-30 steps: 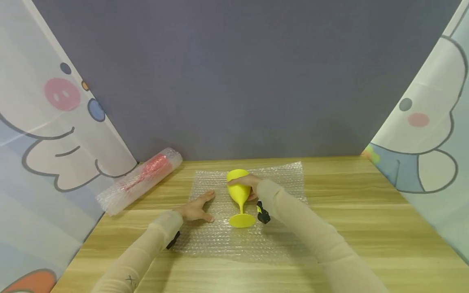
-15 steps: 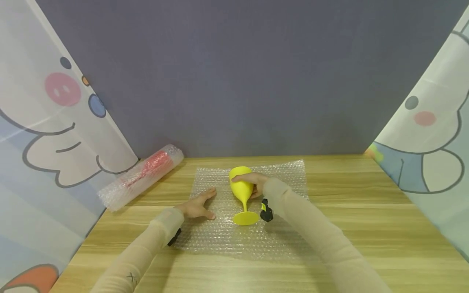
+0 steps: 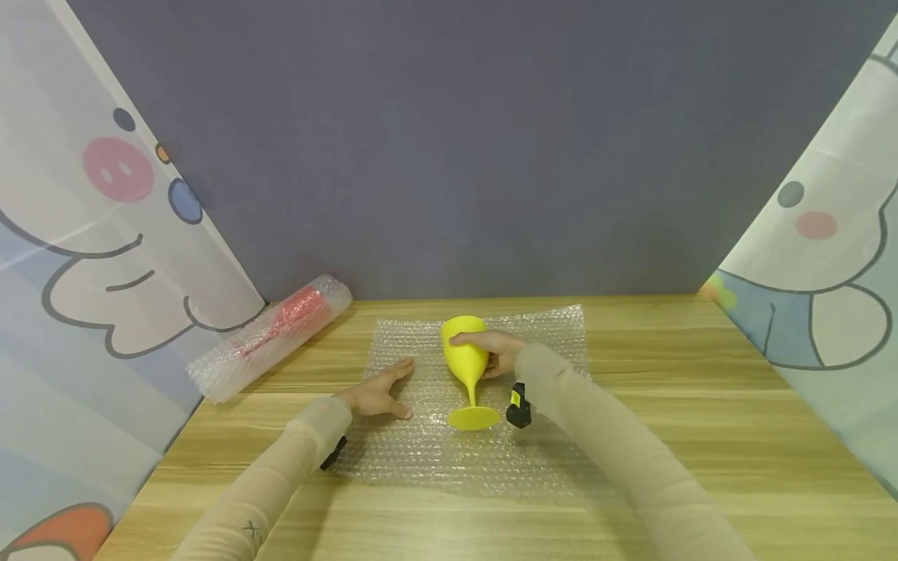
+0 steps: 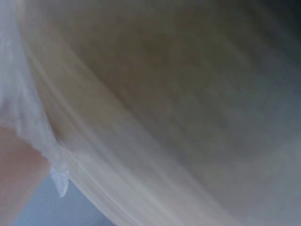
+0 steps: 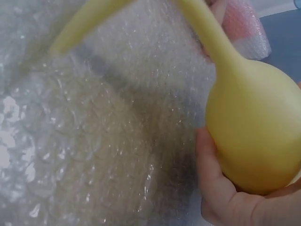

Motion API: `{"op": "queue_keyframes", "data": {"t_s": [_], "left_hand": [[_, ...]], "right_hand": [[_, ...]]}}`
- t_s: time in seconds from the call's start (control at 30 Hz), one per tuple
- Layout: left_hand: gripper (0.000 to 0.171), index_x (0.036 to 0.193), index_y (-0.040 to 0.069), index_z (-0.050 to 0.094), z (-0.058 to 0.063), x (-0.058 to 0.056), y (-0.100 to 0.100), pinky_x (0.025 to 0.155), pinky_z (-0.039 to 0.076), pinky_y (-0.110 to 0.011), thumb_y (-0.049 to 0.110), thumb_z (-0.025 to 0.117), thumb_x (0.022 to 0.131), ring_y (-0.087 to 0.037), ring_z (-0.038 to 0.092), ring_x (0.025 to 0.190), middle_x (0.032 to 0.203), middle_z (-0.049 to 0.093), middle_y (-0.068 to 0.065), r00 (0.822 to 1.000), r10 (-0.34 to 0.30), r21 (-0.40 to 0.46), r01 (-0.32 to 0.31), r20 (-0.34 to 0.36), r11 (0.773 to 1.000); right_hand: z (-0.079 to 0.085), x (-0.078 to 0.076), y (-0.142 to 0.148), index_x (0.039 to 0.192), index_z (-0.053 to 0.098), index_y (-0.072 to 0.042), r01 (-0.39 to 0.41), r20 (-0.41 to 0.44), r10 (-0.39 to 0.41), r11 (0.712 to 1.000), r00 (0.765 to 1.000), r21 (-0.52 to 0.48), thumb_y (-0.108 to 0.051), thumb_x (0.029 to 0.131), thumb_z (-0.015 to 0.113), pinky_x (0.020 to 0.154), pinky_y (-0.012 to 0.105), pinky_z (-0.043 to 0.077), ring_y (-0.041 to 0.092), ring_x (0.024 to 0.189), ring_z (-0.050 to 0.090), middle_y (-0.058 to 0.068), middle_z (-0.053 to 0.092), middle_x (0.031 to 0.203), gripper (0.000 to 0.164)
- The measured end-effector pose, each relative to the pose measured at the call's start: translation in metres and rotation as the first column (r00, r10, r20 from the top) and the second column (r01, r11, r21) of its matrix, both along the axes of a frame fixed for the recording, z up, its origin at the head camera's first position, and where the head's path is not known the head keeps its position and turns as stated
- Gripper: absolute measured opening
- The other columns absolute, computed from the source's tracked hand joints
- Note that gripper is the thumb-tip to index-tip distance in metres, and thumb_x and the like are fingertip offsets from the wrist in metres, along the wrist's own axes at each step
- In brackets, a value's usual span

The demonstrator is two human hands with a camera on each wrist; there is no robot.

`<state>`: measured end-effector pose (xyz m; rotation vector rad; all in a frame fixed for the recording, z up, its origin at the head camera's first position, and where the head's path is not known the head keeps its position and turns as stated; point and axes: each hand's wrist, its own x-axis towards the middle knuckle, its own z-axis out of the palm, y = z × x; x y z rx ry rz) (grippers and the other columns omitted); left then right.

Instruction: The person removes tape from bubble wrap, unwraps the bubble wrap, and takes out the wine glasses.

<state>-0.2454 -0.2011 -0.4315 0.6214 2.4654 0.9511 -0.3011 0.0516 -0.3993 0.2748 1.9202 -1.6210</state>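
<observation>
A yellow goblet (image 3: pixel 464 365) is gripped round its bowl by my right hand (image 3: pixel 496 349), its rim pointing to the back and its round foot toward me. In the right wrist view the thumb and fingers wrap the goblet's bowl (image 5: pixel 256 127), and its stem slants up to the left. Below it a sheet of clear bubble wrap (image 3: pixel 421 452) lies flat on the table. My left hand (image 3: pixel 375 395) rests on the sheet's left part with fingers straight and thumb spread. The left wrist view is blurred, with a bit of bubble wrap (image 4: pixel 28 103) at its left.
At the back left of the wooden table (image 3: pixel 701 436) lies a bubble-wrapped roll (image 3: pixel 273 335) with something red inside. A dark grey panel (image 3: pixel 477 156) rises behind the table. Cartoon-printed panels (image 3: pixel 807 257) stand at both sides.
My right hand and the goblet have shifted slightly to the right over the bubble wrap. The left hand stays in place; the head view has tilted a little.
</observation>
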Motion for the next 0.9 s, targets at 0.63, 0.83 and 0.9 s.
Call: {"op": "queue_keyframes", "data": {"t_s": [0.63, 0.83, 0.9], "left_hand": [[0.092, 0.144, -0.003, 0.017, -0.008, 0.001, -0.002, 0.112, 0.005, -0.057, 0.023, 0.073, 0.076, -0.037, 0.001, 0.14, 0.154, 0.004, -0.015, 1.0, 0.002, 0.017, -0.002, -0.021, 1.0], [0.091, 0.145, -0.001, 0.018, -0.007, 0.001, -0.001, 0.112, 0.006, -0.057, 0.023, 0.073, 0.076, -0.037, 0.002, 0.14, 0.154, 0.005, -0.014, 1.0, 0.014, 0.007, -0.013, -0.022, 1.0], [0.091, 0.145, -0.001, 0.018, -0.005, 0.001, -0.001, 0.112, 0.006, -0.058, 0.024, 0.073, 0.076, -0.037, 0.002, 0.14, 0.154, 0.004, -0.014, 1.0, 0.011, 0.004, -0.011, -0.021, 1.0]], "right_hand": [[0.027, 0.023, 0.035, 0.125, 0.044, -0.003, -0.131, -0.255, 0.109, 0.989, 0.961, -0.072, -0.038, 0.076, 0.07, 0.09, 0.043, 0.049, 0.027, 0.103, 0.057, 0.013, 0.055, 0.117, 0.066], [0.04, 0.028, 0.049, 0.124, 0.046, -0.004, -0.154, -0.296, 0.115, 0.982, 0.948, -0.111, -0.031, 0.08, 0.067, 0.089, 0.043, 0.049, 0.023, 0.101, 0.058, 0.011, 0.057, 0.116, 0.055], [0.029, 0.019, 0.057, 0.123, 0.047, -0.004, -0.191, -0.337, 0.136, 0.973, 0.932, -0.133, -0.033, 0.08, 0.068, 0.088, 0.041, 0.05, 0.022, 0.1, 0.059, 0.01, 0.058, 0.114, 0.055]]}}
